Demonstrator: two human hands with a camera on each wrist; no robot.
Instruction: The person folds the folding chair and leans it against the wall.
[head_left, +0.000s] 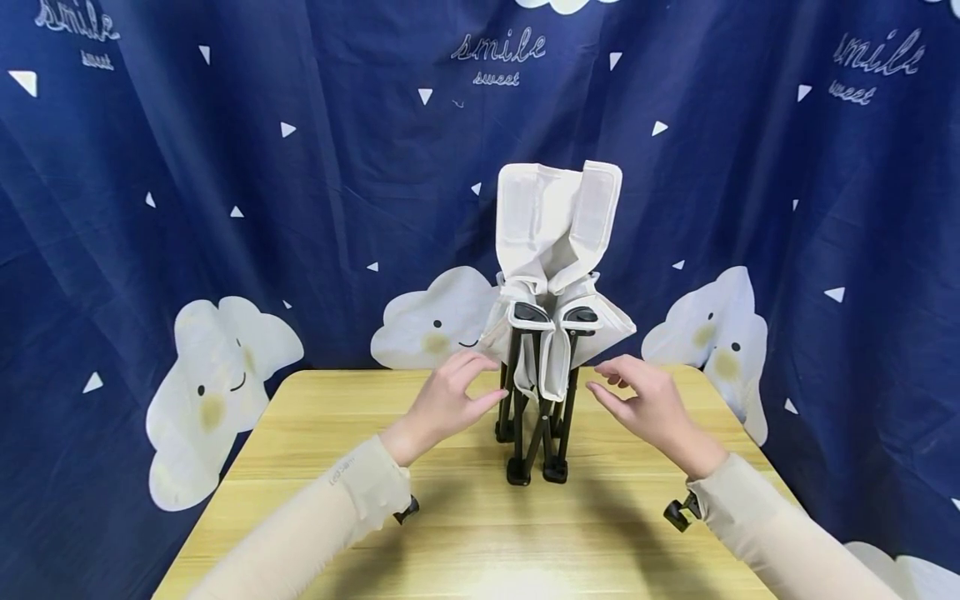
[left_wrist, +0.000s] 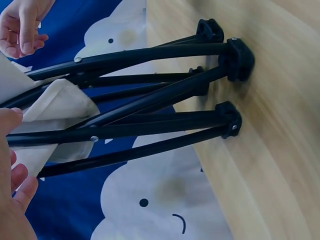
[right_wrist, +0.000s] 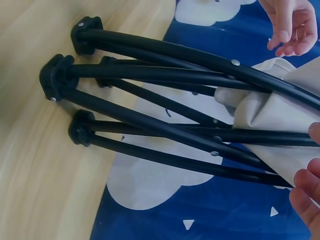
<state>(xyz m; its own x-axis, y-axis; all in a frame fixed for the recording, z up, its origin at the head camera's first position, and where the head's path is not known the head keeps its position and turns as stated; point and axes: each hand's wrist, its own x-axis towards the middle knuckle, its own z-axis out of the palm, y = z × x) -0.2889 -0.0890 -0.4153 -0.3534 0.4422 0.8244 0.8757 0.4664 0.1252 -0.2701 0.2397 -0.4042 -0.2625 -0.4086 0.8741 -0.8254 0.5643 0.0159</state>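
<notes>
A small folding chair (head_left: 558, 217) with white fabric and black crossed tube legs (head_left: 542, 425) stands upright on the table, mostly folded together. Its black plastic feet (left_wrist: 237, 60) rest on the wood, and the fabric bunches between the tubes. To the left of the chair, my left hand (head_left: 453, 396) has its fingers bent loosely, thumb toward the legs, holding nothing. On the other side my right hand (head_left: 645, 398) mirrors it, fingers relaxed and apart from the frame. In the right wrist view, right fingertips (right_wrist: 305, 182) show beside the fabric and tubes.
The light wooden table (head_left: 450, 517) has rounded far corners. Behind it hangs a dark blue curtain (head_left: 360, 167) with white clouds and triangles, close to the table's far edge. A small black device (head_left: 678, 512) sticks out under the right sleeve.
</notes>
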